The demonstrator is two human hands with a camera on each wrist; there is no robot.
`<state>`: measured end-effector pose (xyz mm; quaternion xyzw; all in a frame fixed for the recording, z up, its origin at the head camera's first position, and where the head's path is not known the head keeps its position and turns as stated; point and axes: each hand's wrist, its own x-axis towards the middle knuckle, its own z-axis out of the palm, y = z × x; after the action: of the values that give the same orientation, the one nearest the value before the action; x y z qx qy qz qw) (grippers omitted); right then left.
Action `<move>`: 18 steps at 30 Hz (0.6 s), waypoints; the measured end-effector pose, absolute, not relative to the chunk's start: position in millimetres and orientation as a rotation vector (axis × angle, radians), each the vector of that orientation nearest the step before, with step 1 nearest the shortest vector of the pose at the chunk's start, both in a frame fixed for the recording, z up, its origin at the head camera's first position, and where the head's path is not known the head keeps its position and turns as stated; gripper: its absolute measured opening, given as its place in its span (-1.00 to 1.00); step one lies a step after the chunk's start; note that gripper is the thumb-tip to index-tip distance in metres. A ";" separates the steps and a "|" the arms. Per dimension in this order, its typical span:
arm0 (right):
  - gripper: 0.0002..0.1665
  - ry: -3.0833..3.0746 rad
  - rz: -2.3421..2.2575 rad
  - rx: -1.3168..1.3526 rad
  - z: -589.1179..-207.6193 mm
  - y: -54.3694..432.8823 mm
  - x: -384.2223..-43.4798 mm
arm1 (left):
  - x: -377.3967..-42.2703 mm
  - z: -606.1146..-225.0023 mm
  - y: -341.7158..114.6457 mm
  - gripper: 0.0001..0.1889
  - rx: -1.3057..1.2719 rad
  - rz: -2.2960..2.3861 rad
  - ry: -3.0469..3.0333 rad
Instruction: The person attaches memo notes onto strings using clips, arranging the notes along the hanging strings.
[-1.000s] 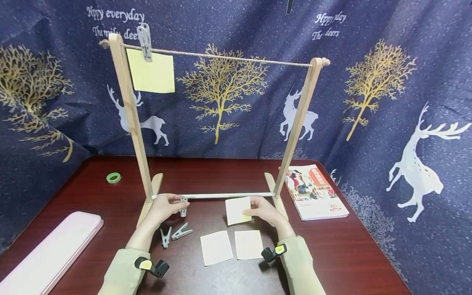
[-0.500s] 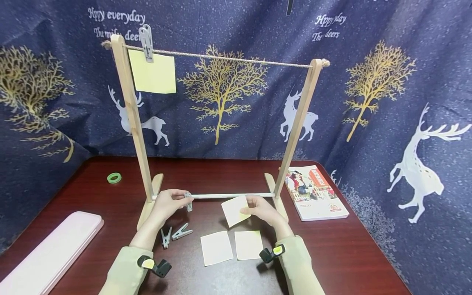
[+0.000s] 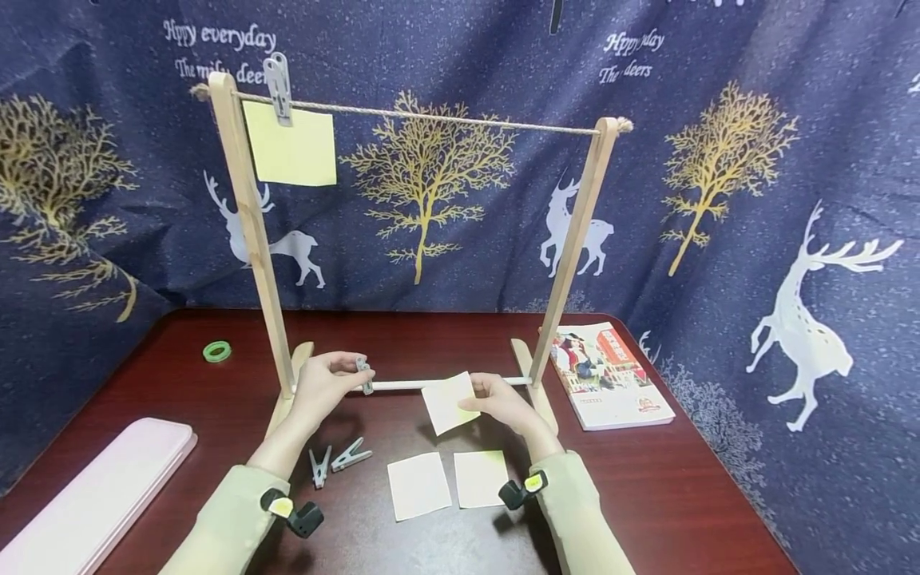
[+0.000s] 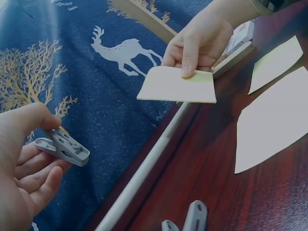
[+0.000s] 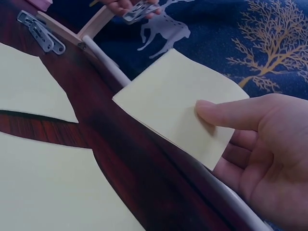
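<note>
My left hand [image 3: 327, 385] pinches a grey clothespin [image 4: 65, 147] between thumb and fingers, raised near the left post of the wooden frame. My right hand [image 3: 505, 402] holds a pale yellow sticky note [image 5: 178, 106] by its right side, thumb on top and fingers beneath. The note is tilted and overlaps the white crossbar [image 3: 402, 385] in the head view. Two more sticky notes, a left one [image 3: 419, 485] and a right one [image 3: 481, 479], lie on the table below. Two grey clothespins [image 3: 350, 454] rest on the table under my left forearm.
A rope [image 3: 431, 118] spans the wooden frame's posts; a clothespin [image 3: 278, 88] fastens a yellow note [image 3: 291, 148] at its left end. A pink case [image 3: 101, 495] and green ring [image 3: 216, 351] sit at left. A book [image 3: 611, 375] lies behind the right post.
Both hands have risen a little, the left with its clothespin and the right with its note. The held note has shifted left and tilted more.
</note>
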<state>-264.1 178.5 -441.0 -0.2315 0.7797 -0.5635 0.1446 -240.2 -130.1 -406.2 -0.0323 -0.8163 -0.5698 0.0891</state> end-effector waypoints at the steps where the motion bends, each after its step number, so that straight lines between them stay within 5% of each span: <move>1: -0.61 2.234 -1.642 -0.662 -440.6 176.9 -264.7 | -240.3 -404.0 -131.3 -0.66 -0.126 -1.705 -2.417; 18: -0.61 2.278 -1.693 -0.605 -419.9 144.1 -278.7 | -245.1 -329.6 -143.6 -0.74 -0.497 -1.506 -2.365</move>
<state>-278.7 144.1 -419.9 -0.2072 0.7793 -0.5792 0.1197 -245.1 -143.6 -329.6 -0.1726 -0.8217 -0.5230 0.1466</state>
